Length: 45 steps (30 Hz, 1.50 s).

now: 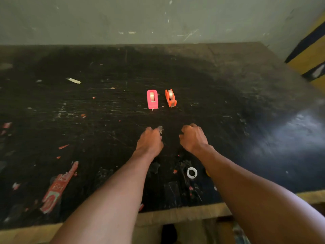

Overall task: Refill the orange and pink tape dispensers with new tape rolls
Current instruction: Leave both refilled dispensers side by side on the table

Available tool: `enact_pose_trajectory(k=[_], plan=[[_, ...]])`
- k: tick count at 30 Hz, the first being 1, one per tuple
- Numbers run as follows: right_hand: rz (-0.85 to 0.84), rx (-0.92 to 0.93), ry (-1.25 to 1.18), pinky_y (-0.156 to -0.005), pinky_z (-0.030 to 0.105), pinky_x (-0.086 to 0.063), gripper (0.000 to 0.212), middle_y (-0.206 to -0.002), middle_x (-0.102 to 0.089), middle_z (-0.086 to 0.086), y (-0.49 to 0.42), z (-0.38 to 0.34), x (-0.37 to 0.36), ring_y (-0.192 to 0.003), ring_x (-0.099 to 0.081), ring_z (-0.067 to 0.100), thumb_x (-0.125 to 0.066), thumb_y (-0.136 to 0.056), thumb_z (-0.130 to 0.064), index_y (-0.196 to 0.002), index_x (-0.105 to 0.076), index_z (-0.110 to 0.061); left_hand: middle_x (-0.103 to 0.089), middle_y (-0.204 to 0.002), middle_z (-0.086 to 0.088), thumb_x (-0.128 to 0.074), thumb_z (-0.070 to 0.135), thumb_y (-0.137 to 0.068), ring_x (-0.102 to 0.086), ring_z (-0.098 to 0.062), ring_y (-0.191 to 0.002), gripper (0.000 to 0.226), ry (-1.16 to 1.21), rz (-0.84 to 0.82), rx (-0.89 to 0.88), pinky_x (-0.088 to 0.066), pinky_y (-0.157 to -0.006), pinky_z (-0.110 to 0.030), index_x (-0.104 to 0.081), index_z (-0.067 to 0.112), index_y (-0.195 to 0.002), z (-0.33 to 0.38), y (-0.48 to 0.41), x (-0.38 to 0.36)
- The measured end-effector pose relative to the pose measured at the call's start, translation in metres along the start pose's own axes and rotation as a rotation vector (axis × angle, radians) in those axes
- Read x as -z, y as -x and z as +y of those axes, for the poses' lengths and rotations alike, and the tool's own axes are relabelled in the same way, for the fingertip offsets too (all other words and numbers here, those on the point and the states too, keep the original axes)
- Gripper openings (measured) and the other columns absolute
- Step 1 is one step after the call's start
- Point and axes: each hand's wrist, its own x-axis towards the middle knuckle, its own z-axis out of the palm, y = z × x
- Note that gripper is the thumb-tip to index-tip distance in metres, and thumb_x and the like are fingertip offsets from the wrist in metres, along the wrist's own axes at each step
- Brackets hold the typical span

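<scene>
A pink tape dispenser (152,99) and an orange tape dispenser (170,98) stand side by side at the middle of the dark table, each with a clear tape roll seated in it. Both hands hover nearer to me, apart from the dispensers. My left hand (150,140) is curled, with a small crumpled bit of clear tape (160,129) at its fingertips. My right hand (193,137) is curled shut and nothing shows in it. An empty white tape core (191,172) lies on the table between my forearms.
The black scratched table (246,103) has a wooden front edge (175,213). Red torn wrapping (56,189) lies at the near left, a small white strip (73,80) at the far left. A grey wall stands behind, and a yellow and black object (311,55) at the right.
</scene>
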Motion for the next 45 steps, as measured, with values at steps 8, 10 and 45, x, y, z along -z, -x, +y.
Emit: enact_pose_trajectory(k=[8,10,45], plan=[[-0.101,-0.127,0.020,-0.097,0.047,-0.049,0.037,-0.128,-0.052,0.015,0.096,0.046,-0.013,-0.120,-0.050,0.035,-0.059,-0.093,-0.021,-0.129,-0.058,-0.011,-0.049,-0.147,-0.014,-0.064,0.024,-0.096,-0.053,-0.032,-0.133,0.048,0.059,-0.151,-0.112,-0.046,-0.105,-0.041,-0.053,0.019,-0.142,0.009,0.066,-0.037],[-0.129,-0.150,0.052,-0.099,0.050,-0.047,0.044,-0.132,-0.049,0.016,0.114,0.057,-0.018,-0.123,-0.047,0.037,-0.060,-0.092,-0.019,-0.135,-0.053,-0.013,-0.050,-0.147,-0.014,-0.067,0.025,-0.094,-0.054,-0.033,-0.132,0.051,0.066,-0.181,-0.123,-0.045,-0.106,-0.041,-0.053,0.019,-0.143,0.013,0.082,-0.048],[-0.110,0.353,0.097,-0.091,0.043,-0.049,0.034,-0.124,-0.056,0.018,-0.167,-0.146,-0.017,-0.112,-0.055,0.037,-0.056,-0.095,-0.020,-0.126,-0.058,-0.006,-0.050,-0.136,-0.020,-0.066,0.005,-0.092,-0.051,-0.037,-0.127,0.041,0.028,0.098,0.295,-0.045,-0.104,-0.042,-0.058,0.009,-0.132,-0.098,-0.139,0.085]])
